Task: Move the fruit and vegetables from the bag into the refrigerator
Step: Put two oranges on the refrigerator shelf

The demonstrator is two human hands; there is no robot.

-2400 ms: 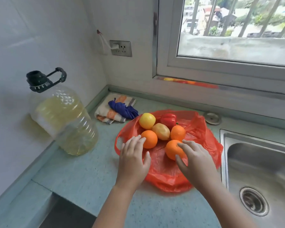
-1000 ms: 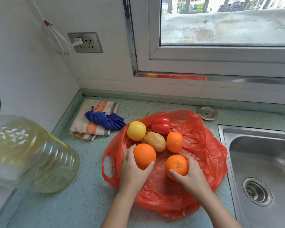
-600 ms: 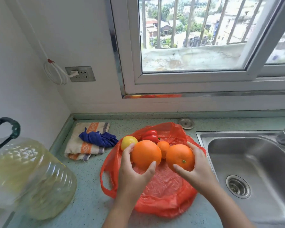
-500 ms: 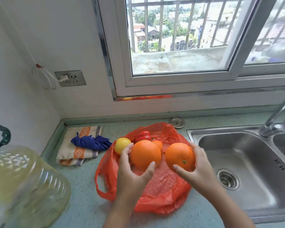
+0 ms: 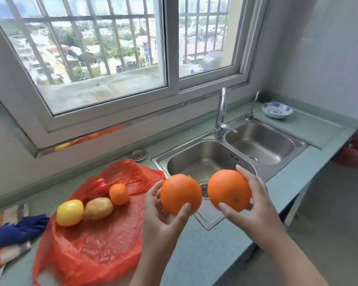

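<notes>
My left hand [image 5: 161,221] grips an orange [image 5: 180,194] and my right hand [image 5: 254,205] grips a second orange [image 5: 228,189]; both are raised above the counter by the sink's near corner. The red plastic bag [image 5: 95,240] lies spread flat on the counter to the left. On it rest a yellow fruit [image 5: 70,212], a potato [image 5: 98,208], a small orange [image 5: 118,194] and a red pepper [image 5: 98,187]. No refrigerator is in view.
A steel double sink [image 5: 236,155] with a tap [image 5: 221,116] sits right of the bag. A blue-patterned bowl [image 5: 277,110] stands at the counter's far right. A striped towel [image 5: 2,254] with a blue cloth [image 5: 17,231] lies at the left. A barred window is behind.
Both hands took an orange each from the bag and lifted them. My view has swung right, so the hands and oranges are now over the sink's edge and the oil bottle is out of view.
</notes>
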